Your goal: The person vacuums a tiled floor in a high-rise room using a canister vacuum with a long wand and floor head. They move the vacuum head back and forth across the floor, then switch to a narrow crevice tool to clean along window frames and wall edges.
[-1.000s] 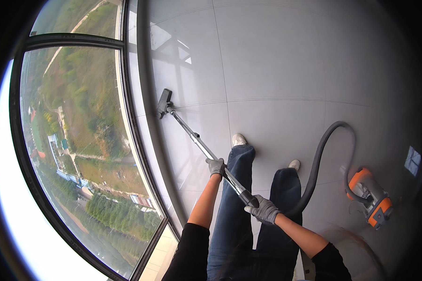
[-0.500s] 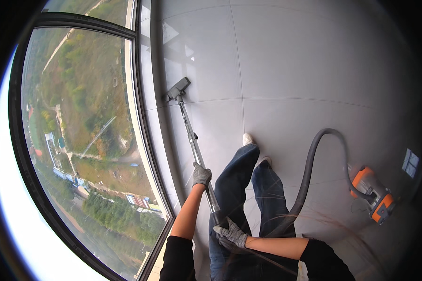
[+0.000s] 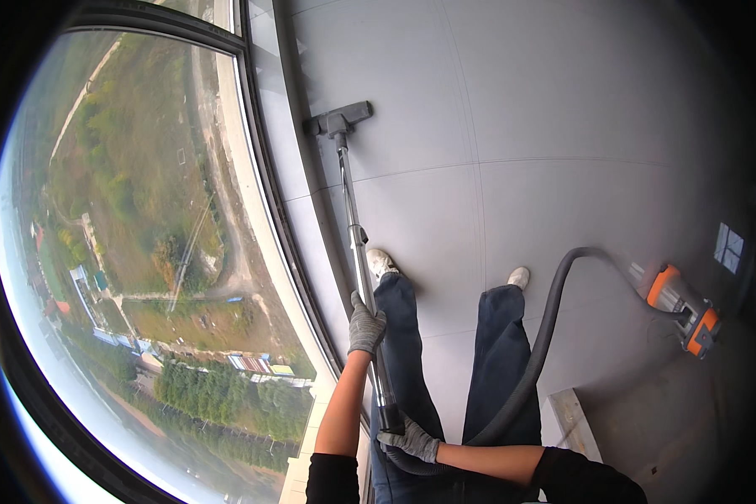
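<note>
A vacuum cleaner's metal wand (image 3: 355, 239) slants up from my hands to a grey floor head (image 3: 338, 120), which rests on the tiles with its left end by the window ledge. My left hand (image 3: 366, 326), in a grey knit glove, is wrapped round the middle of the wand. Lower down, my right hand (image 3: 412, 440), gloved the same, grips the dark handle (image 3: 390, 417) at the wand's end. From the handle a ribbed dark hose (image 3: 549, 326) runs past my right leg and arches over to the orange and grey vacuum body (image 3: 682, 309) on the right.
A large framed window (image 3: 269, 193) lines the left side, with land and buildings far below. Its pale ledge (image 3: 292, 160) borders the grey tiled floor (image 3: 563, 109). My legs stand apart between wand and hose. A pale block or ledge edge (image 3: 573, 424) lies at the lower right.
The floor head has moved forward and to the right and turned more level. My left foot has stepped left beside the wand, and my legs are wider apart.
</note>
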Motion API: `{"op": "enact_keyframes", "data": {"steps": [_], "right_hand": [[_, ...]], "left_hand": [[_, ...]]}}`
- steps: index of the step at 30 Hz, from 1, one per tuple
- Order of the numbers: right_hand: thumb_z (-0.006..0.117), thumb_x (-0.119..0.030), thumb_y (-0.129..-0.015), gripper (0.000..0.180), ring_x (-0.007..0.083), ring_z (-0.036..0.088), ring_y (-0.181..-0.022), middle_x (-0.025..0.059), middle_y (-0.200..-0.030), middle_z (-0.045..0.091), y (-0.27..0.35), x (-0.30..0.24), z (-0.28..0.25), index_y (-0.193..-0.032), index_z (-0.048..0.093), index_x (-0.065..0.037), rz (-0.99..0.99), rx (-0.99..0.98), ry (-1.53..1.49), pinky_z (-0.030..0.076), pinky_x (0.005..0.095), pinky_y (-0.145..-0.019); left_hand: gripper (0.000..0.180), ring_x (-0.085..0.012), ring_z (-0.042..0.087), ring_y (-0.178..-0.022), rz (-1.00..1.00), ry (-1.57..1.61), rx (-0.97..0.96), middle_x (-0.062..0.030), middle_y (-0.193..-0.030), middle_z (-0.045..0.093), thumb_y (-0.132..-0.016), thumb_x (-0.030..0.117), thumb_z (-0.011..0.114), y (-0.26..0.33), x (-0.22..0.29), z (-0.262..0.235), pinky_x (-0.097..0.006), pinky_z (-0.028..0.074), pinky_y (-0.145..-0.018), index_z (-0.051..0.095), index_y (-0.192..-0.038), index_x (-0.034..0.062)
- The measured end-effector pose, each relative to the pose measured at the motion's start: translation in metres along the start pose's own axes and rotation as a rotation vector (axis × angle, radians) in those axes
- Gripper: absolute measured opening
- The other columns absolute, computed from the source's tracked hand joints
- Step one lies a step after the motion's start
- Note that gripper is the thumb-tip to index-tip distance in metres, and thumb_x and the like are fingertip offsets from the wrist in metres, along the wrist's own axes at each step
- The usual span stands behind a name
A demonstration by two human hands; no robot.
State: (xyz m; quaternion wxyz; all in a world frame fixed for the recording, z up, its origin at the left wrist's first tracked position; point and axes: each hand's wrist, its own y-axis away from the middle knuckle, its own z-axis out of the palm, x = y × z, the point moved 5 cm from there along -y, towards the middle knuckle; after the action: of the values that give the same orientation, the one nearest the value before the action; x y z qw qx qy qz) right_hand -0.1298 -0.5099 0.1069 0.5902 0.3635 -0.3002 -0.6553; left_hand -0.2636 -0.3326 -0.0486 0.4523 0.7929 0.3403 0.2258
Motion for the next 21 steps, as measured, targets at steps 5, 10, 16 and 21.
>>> {"op": "enact_keyframes", "data": {"steps": [5, 10, 16, 21], "right_hand": [[0.076, -0.023, -0.08, 0.042, 0.0123, 0.056, -0.087, 0.002, -0.098, 0.06, -0.054, -0.062, 0.025, -0.111, 0.053, -0.007, -0.119, 0.127, 0.028, 0.048, 0.0308, -0.082], [0.079, -0.022, -0.078, 0.077, 0.0167, 0.053, -0.107, 0.0057, -0.118, 0.053, -0.048, -0.104, 0.051, -0.14, 0.034, -0.006, -0.167, 0.128, -0.002, 0.044, 0.0313, -0.096], [0.079, -0.022, -0.078, 0.096, 0.0233, 0.043, -0.126, 0.0105, -0.137, 0.043, -0.072, -0.128, 0.058, -0.15, 0.017, -0.009, -0.321, 0.196, 0.242, 0.036, 0.0343, -0.107], [0.08, -0.029, -0.075, 0.1, 0.0309, 0.046, -0.124, 0.0165, -0.133, 0.048, -0.123, -0.166, 0.016, -0.15, 0.017, -0.009, -0.172, 0.175, 0.249, 0.036, 0.0369, -0.106]], "left_hand": [[0.085, -0.0411, 0.064, -0.097, 0.029, 0.114, -0.024, -0.0292, -0.101, 0.065, -0.081, 0.02, 0.061, -0.061, 0.024, -0.058, -0.046, 0.05, -0.087, 0.013, -0.148, -0.0006], [0.081, -0.0304, 0.069, -0.066, 0.046, 0.26, -0.068, -0.0253, -0.084, 0.067, -0.08, 0.018, 0.062, -0.084, 0.037, -0.083, -0.04, 0.056, -0.066, 0.019, -0.144, -0.006], [0.082, -0.0377, 0.067, -0.094, 0.013, 0.144, -0.011, -0.0277, -0.101, 0.066, -0.079, 0.019, 0.062, -0.119, 0.038, -0.095, -0.045, 0.051, -0.087, 0.02, -0.146, 0.0017], [0.074, -0.0352, 0.069, -0.083, -0.01, 0.299, -0.017, -0.0265, -0.097, 0.067, -0.078, 0.016, 0.061, -0.17, 0.106, -0.123, -0.043, 0.054, -0.079, 0.026, -0.143, 0.0033]]}}
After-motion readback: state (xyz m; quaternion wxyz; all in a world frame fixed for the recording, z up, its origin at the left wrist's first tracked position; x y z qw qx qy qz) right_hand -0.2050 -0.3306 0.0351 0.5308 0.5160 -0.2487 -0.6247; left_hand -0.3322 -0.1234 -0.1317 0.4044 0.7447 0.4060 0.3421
